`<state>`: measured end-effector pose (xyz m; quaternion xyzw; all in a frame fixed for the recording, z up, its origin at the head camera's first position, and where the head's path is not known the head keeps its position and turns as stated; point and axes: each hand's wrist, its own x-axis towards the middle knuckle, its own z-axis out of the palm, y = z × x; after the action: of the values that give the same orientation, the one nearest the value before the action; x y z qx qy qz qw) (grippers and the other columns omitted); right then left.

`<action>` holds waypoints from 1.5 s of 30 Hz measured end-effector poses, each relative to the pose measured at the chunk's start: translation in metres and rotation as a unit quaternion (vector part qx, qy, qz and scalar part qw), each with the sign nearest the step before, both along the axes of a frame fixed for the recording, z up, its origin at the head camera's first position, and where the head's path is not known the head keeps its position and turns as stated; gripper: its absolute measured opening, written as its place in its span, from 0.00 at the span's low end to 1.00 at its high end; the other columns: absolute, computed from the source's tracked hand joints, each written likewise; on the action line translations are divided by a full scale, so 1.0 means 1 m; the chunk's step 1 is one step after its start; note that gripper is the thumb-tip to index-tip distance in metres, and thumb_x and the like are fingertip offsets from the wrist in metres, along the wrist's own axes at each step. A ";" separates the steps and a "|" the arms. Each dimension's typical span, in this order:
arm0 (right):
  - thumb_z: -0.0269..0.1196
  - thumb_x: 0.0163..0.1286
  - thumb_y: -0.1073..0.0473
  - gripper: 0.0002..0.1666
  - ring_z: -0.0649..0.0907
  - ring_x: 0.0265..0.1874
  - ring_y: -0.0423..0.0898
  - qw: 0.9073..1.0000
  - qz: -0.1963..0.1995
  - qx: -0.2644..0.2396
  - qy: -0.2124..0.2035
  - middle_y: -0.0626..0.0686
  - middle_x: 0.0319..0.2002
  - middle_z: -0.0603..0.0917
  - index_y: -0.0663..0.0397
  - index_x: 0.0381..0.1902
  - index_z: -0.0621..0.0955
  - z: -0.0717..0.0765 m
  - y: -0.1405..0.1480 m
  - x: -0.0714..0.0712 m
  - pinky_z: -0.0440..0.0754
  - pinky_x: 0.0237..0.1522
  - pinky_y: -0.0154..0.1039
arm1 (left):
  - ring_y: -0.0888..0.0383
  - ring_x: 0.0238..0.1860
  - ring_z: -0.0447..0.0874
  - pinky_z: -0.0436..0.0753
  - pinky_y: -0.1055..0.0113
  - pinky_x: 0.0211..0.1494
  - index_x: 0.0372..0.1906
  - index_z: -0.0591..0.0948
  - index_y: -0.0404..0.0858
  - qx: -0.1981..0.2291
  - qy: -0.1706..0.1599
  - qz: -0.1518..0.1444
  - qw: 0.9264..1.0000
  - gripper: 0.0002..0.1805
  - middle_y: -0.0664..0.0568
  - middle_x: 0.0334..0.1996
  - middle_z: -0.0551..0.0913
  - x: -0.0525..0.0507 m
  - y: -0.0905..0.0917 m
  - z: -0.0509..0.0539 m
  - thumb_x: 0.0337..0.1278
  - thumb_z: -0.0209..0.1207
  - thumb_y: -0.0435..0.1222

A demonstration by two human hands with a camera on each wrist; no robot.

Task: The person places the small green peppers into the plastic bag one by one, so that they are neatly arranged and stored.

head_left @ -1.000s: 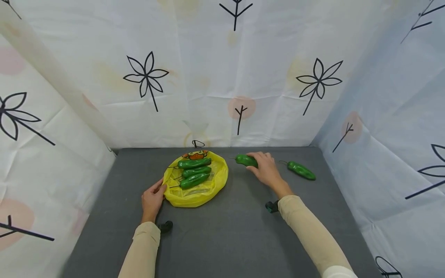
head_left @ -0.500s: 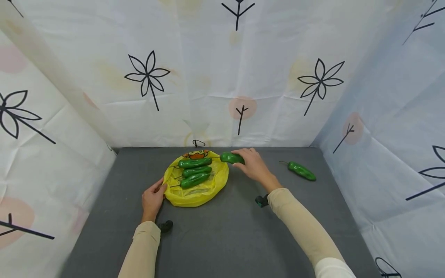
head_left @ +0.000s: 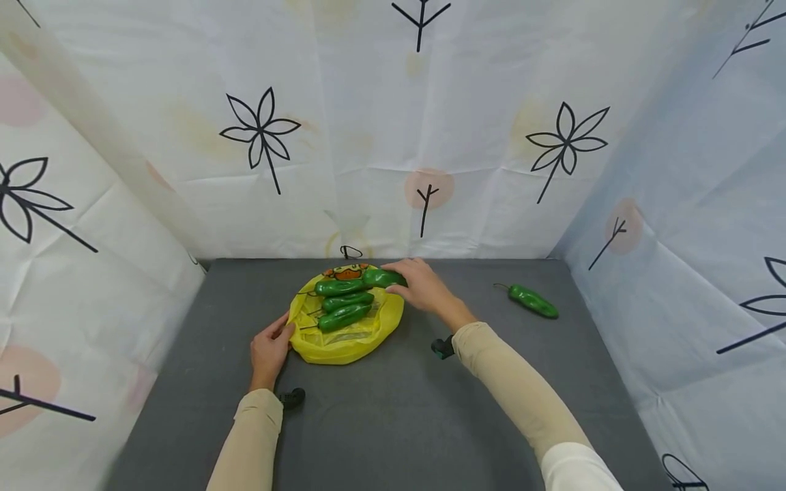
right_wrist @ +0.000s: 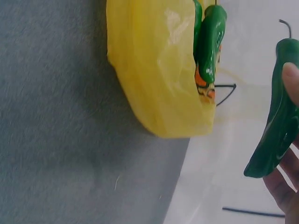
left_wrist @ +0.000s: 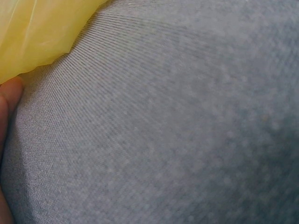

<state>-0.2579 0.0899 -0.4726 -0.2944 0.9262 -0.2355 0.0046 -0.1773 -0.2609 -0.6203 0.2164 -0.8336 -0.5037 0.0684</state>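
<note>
The yellow bag (head_left: 328,352) was thin and crinkly, and it sat wide open in a round shape, with some orange on its far side. The left hand (head_left: 269,354) pinched its left edge. Three green peppers (head_left: 345,302) lay side by side in it, shiny and smooth, with thin stems pointing left. The right hand (head_left: 426,286) held a fourth pepper (head_left: 382,277) over the bag's far right part, stem end to the left. A fifth pepper (head_left: 533,301) lay on its side, well to the right, slanted.
</note>
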 end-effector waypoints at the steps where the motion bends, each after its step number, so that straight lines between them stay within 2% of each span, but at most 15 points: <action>1: 0.66 0.72 0.50 0.30 0.79 0.61 0.53 1.000 0.004 -0.002 -0.001 0.51 0.64 0.82 0.45 0.71 0.76 0.000 -0.003 0.000 0.71 0.68 0.55 | 0.75 0.32 0.80 0.79 0.82 0.37 0.66 0.80 0.61 0.001 -0.001 0.000 1.000 0.24 0.48 0.52 0.90 0.000 0.000 0.000 0.67 0.60 0.58; 8: 0.65 0.73 0.47 0.30 0.77 0.67 0.54 0.999 0.030 0.009 -0.007 0.52 0.66 0.81 0.44 0.71 0.76 0.002 -0.020 -0.003 0.66 0.75 0.56 | 0.74 0.32 0.80 0.79 0.82 0.37 0.66 0.81 0.61 0.006 0.004 -0.002 1.000 0.24 0.48 0.51 0.90 0.000 0.000 0.000 0.67 0.61 0.57; 17: 0.66 0.72 0.48 0.32 0.77 0.62 0.56 0.998 0.054 0.022 -0.026 0.54 0.65 0.80 0.45 0.72 0.75 0.002 -0.040 -0.002 0.72 0.68 0.56 | 0.73 0.31 0.81 0.80 0.80 0.36 0.64 0.82 0.60 0.013 0.008 0.000 1.000 0.22 0.47 0.49 0.90 -0.001 0.001 0.001 0.67 0.62 0.54; 21: 0.65 0.72 0.47 0.32 0.78 0.63 0.54 0.997 0.066 0.029 -0.025 0.52 0.67 0.80 0.44 0.72 0.75 0.000 -0.051 -0.003 0.72 0.68 0.54 | 0.73 0.31 0.81 0.80 0.80 0.35 0.64 0.82 0.61 0.012 0.009 0.003 1.000 0.22 0.47 0.47 0.90 -0.001 0.000 0.001 0.67 0.62 0.54; 29: 0.64 0.73 0.44 0.32 0.73 0.72 0.52 0.994 0.081 0.069 -0.036 0.50 0.70 0.78 0.40 0.73 0.74 -0.004 -0.070 -0.003 0.61 0.79 0.55 | 0.73 0.30 0.82 0.81 0.79 0.35 0.63 0.82 0.62 0.008 0.001 0.000 1.000 0.22 0.48 0.47 0.90 -0.002 -0.003 -0.001 0.66 0.62 0.56; 31: 0.64 0.73 0.43 0.33 0.73 0.72 0.52 0.993 0.082 0.077 -0.035 0.49 0.69 0.78 0.40 0.73 0.74 -0.004 -0.074 -0.003 0.61 0.79 0.55 | 0.73 0.30 0.82 0.81 0.79 0.35 0.63 0.82 0.63 0.010 -0.001 0.000 1.000 0.22 0.49 0.48 0.90 -0.002 -0.004 -0.001 0.66 0.62 0.56; 37: 0.65 0.71 0.44 0.32 0.79 0.62 0.48 0.992 0.087 0.084 -0.019 0.50 0.64 0.80 0.41 0.71 0.76 -0.006 -0.086 -0.003 0.69 0.74 0.49 | 0.72 0.30 0.82 0.81 0.77 0.35 0.63 0.82 0.62 0.009 -0.003 0.003 1.000 0.22 0.50 0.47 0.90 -0.002 -0.003 0.000 0.66 0.62 0.57; 45: 0.66 0.70 0.42 0.32 0.79 0.57 0.47 0.994 0.070 0.085 -0.022 0.48 0.60 0.80 0.38 0.70 0.77 -0.016 -0.098 -0.005 0.78 0.62 0.44 | 0.71 0.29 0.82 0.80 0.78 0.34 0.63 0.83 0.62 0.002 0.003 0.008 1.000 0.21 0.51 0.43 0.91 -0.002 -0.001 0.000 0.66 0.62 0.56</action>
<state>-0.2629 -0.0083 -0.4890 -0.3521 0.9195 -0.1619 0.0664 -0.1790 -0.2619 -0.6204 0.2217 -0.8307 -0.5052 0.0742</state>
